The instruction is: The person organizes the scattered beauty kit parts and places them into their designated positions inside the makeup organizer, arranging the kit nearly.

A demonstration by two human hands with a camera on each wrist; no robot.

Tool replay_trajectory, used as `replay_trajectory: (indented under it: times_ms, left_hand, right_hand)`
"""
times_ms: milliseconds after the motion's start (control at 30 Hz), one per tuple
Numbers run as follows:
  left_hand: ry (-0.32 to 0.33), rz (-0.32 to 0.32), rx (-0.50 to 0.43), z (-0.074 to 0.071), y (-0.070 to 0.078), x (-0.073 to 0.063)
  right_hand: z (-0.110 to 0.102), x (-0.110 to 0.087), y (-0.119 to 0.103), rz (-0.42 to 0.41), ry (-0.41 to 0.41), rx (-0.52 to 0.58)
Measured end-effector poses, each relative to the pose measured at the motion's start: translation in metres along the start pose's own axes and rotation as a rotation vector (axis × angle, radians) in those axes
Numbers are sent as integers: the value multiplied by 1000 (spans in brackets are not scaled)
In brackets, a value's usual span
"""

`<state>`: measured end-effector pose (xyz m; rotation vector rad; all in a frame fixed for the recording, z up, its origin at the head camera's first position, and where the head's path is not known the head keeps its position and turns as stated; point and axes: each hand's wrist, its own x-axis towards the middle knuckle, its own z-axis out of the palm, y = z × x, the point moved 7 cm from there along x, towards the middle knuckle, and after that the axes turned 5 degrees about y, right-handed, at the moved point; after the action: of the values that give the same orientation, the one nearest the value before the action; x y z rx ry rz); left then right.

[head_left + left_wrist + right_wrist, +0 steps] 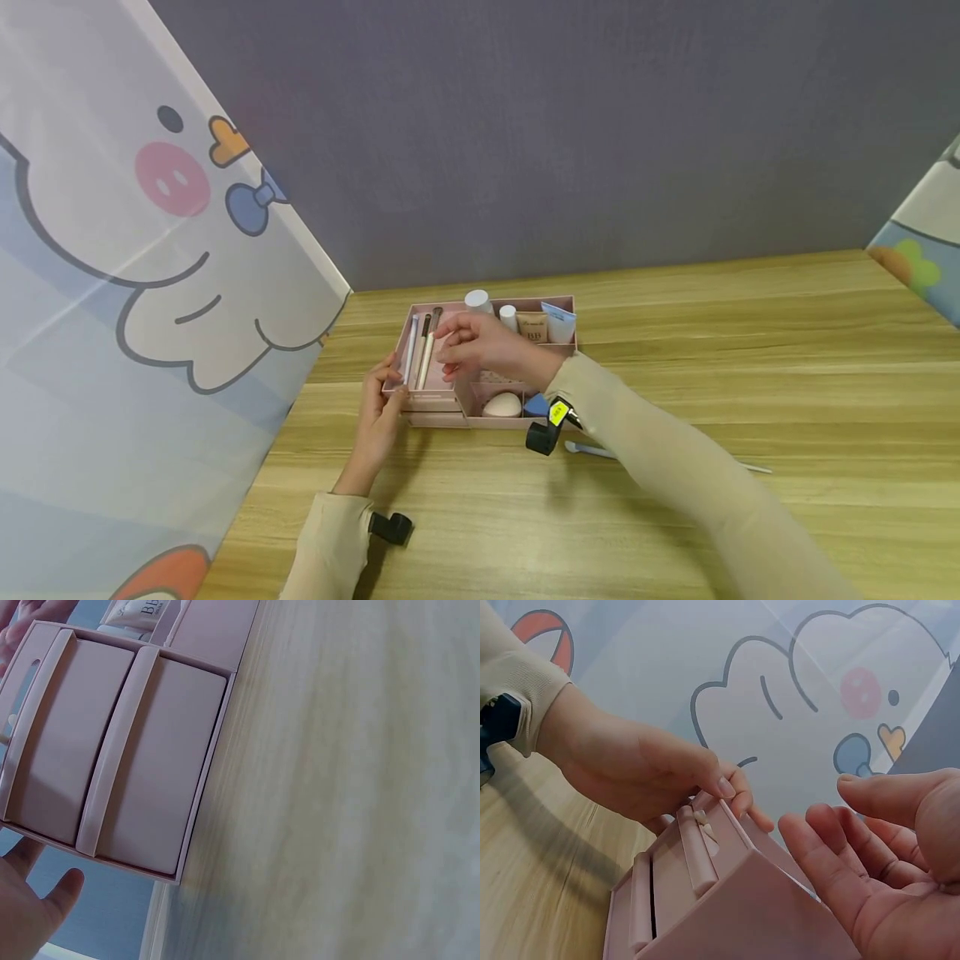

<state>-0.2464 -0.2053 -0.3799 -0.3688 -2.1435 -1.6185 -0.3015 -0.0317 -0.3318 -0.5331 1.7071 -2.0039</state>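
Observation:
A pink makeup organizer (pixel 427 407) with two front drawers stands on the table. Its top left tray holds several makeup brushes (pixel 424 360), lying lengthwise. My left hand (pixel 378 408) grips the organizer's left front corner, thumb by the front edge and fingers over the side wall; the right wrist view also shows this left hand (pixel 645 761). Over the tray, just right of the brushes, my right hand (pixel 491 343) hovers with loosely bent fingers and nothing in them. In the right wrist view, brush ends (pixel 702 819) poke through the slot in the tray's front.
Behind my right hand are a white-capped jar (pixel 477 300), a BB cream tube (pixel 533 327) and a pale blue tube (pixel 559 323). Front compartments hold a cream makeup sponge (pixel 502 405) and a blue puff (pixel 536 406). Another brush (pixel 588 450) lies on the table, partly under my right sleeve.

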Motion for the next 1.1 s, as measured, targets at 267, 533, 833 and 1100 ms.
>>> replay_trajectory:
  times_ms: [267,533,833,1100]
  left_hand:
    - [-8,-4,5,1,0,0]
    - [-10,-10,-3,0,-1,-1]
    - [-10,-16,-8,1,-1,-1]
    - [-10,-16,-9,0,-2,-1]
  right_hand:
    - [-11,-15,2,16,-22,-31]
    - [-25,-30,6,20,-30,-47]
    - [-44,-48,9,-7,-8,-98]
    - [-60,-64,15,-9,-71,-85]
